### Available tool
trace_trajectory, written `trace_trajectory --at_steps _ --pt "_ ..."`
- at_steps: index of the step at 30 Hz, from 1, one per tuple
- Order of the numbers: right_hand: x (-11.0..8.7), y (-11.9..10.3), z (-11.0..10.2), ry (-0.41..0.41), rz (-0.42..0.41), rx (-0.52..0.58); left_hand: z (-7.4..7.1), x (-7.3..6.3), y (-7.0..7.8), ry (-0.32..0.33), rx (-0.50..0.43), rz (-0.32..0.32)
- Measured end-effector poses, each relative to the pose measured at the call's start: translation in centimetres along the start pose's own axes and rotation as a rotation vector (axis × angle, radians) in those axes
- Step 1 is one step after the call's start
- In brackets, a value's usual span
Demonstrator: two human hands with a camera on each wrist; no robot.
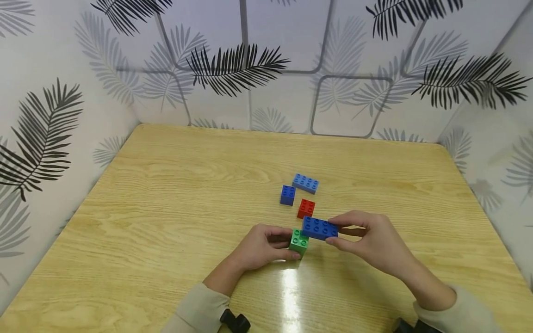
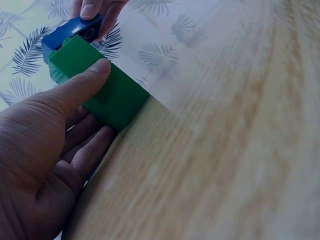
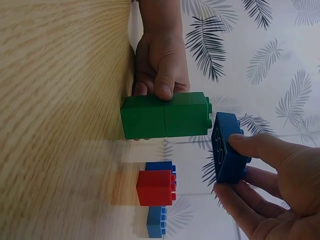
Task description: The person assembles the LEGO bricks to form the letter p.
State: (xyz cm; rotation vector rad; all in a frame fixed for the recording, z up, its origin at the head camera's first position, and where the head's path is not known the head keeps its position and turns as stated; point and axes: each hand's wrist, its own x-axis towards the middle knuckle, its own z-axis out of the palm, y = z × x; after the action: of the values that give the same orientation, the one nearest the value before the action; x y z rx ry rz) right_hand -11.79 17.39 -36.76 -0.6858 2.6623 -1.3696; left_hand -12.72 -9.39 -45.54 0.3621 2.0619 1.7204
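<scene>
Two green toy bricks (image 3: pixel 165 116), one stacked on the other, stand upright on the table. My left hand (image 1: pixel 264 247) grips this stack between thumb and fingers, low on its sides. Between the thumb and fingers of my right hand (image 1: pixel 370 236) is a long dark blue brick (image 1: pixel 318 228), studs up. Its hollow underside shows in the right wrist view, a small gap from the green studs. In the head view the blue brick's left end overlaps the top of the green stack.
Just beyond the hands sits a small red brick (image 1: pixel 306 209). Behind it are a small dark blue brick (image 1: pixel 287 195) and a long lighter blue brick (image 1: pixel 306 183). They lie on a wooden table (image 1: pixel 187 185) backed by a leaf-patterned curtain (image 1: pixel 283 106).
</scene>
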Motion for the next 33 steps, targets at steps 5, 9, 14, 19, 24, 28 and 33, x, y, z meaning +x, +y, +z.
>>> trace_trajectory --at_steps 5,9,14,19,24,28,33 --pt "0.1 -0.3 0.1 -0.016 -0.008 0.007 0.0 0.0 0.2 0.0 0.005 -0.001" --pt "0.1 -0.4 0.4 -0.022 -0.018 0.016 0.1 0.0 0.3 0.003 0.009 -0.005" --pt "0.0 -0.4 0.6 -0.024 -0.018 0.022 0.1 0.0 0.4 0.006 0.01 -0.004" --pt "0.1 -0.2 0.8 -0.02 -0.024 0.004 0.1 0.0 0.4 0.008 0.005 0.003" --pt "0.3 -0.3 0.9 -0.04 -0.042 0.014 0.1 0.0 0.3 0.007 0.009 0.007" --pt "0.4 -0.5 1.1 -0.069 -0.052 0.035 0.2 0.0 0.3 0.002 -0.001 0.017" --pt "0.5 -0.8 1.3 -0.079 -0.064 0.01 0.1 0.0 0.3 0.003 -0.008 0.023"
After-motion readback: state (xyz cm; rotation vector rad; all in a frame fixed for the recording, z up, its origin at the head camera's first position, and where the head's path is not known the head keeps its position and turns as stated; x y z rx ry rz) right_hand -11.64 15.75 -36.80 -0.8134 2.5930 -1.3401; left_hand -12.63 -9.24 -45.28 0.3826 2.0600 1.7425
